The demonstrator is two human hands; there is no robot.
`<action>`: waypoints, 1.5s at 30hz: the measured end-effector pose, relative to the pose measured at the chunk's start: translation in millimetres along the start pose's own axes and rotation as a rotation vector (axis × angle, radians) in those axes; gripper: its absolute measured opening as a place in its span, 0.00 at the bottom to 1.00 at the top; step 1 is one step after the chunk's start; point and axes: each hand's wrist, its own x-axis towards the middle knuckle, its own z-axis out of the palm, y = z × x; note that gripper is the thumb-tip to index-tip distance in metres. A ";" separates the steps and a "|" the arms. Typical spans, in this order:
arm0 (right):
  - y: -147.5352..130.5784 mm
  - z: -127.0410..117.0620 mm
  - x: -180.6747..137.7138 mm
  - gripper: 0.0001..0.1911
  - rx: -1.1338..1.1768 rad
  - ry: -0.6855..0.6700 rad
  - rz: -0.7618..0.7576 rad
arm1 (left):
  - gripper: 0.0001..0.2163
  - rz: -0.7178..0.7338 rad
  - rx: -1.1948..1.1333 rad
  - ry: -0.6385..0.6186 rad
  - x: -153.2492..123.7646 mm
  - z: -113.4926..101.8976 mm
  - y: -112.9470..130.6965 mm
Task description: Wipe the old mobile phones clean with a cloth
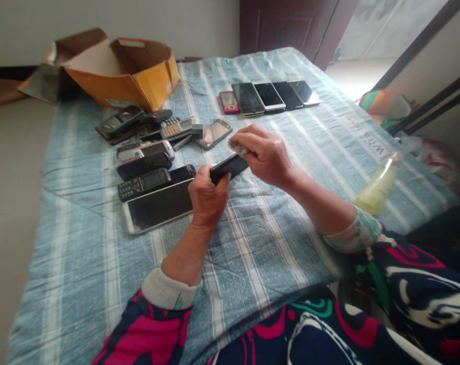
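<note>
Your left hand [208, 195] was closed around the near end of a dark phone [230, 166], holding it just above the striped cloth [253, 243] that covered the desk. Your right hand [266, 154] gripped a small wad of cloth [238, 147] between fingers and thumb, pressed against the far end of that same dark phone. Both of your sleeves were patterned in pink, navy and white, with pale knitted cuffs.

Just left of the dark phone lay a large smartphone [157, 207], screen up, touching your left hand's knuckles. Beyond that, still left of the dark phone, sat a black keypad phone [144, 183] and further handsets, ending in a loose pile of old phones [139, 124]. A single smartphone with a pale frame [215, 133] lay just beyond the dark phone, apart from the pile.

Farther off beyond the dark phone, five phones lay in a neat row [271, 96], side by side, the leftmost one small and red [229, 101]. Far to the left of the dark phone and behind the pile stood an open orange cardboard box [139, 76]. Well to the right of the dark phone, a yellowish plastic bottle [378, 187] lay tilted near the cloth's edge.
</note>
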 end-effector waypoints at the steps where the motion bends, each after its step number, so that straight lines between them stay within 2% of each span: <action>1: -3.9 2.5 -1.5 0.15 -0.012 -0.048 -0.032 | 0.07 0.001 0.002 0.001 0.0 0.1 -0.1; 3: -6.4 7.7 -4.3 0.17 -0.038 -0.125 -0.054 | 0.08 -0.006 0.003 -0.002 -0.1 0.4 -0.5; 6: -2.1 10.6 -5.7 0.16 -0.082 -0.170 -0.002 | 0.09 -0.023 -0.001 -0.011 -0.2 0.7 -0.7; 12: 6.4 4.1 -3.0 0.14 -0.130 -0.160 0.144 | 0.09 -0.037 0.014 -0.023 0.3 -0.7 0.6; 17: 6.7 1.9 -2.9 0.12 -0.134 -0.147 0.182 | 0.08 -0.032 0.022 -0.022 0.5 -1.7 1.3; 21: 4.7 1.6 -3.8 0.13 -0.150 -0.157 0.121 | 0.08 -0.036 0.014 -0.022 -0.1 -1.4 1.5; 26: -10.3 9.8 -8.6 0.15 -0.189 -0.177 -0.032 | 0.07 0.002 -0.013 -0.002 -0.7 -0.6 -0.2; 32: -24.2 20.1 -12.6 0.16 -0.098 -0.216 -0.187 | 0.07 0.024 -0.029 0.003 -1.4 0.0 -2.5; 37: -15.8 16.6 -10.7 0.15 -0.103 -0.196 -0.125 | 0.07 0.002 -0.045 -0.010 -2.2 -1.3 -1.7; 45: 8.4 5.8 -5.2 0.12 -0.184 -0.091 0.049 | 0.06 -0.057 -0.044 -0.054 -4.4 -4.6 -1.9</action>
